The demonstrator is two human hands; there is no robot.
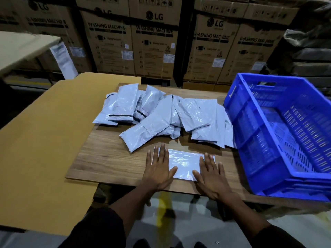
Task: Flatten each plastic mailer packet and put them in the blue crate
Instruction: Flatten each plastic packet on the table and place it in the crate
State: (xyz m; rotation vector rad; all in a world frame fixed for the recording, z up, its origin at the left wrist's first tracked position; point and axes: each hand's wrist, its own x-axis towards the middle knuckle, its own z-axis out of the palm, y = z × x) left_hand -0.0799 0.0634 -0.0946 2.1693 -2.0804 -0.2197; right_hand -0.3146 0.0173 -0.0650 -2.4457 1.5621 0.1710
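Note:
One grey plastic mailer packet (pixel 184 162) lies flat near the front edge of the wooden table (pixel 107 158). My left hand (pixel 158 169) presses its left end with straight, spread fingers. My right hand (pixel 211 176) presses its right end the same way. Behind it a loose pile of several grey mailer packets (pixel 161 115) spreads across the middle of the table. The blue crate (pixel 250 131) stands at the right, tilted toward me, with nothing visible inside it.
A large sheet of brown cardboard (pixel 44 140) covers the left side and overhangs the table. Stacked washing machine cartons (pixel 154 42) form a wall behind. Grey floor with a yellow line (pixel 163 208) shows below the table's front edge.

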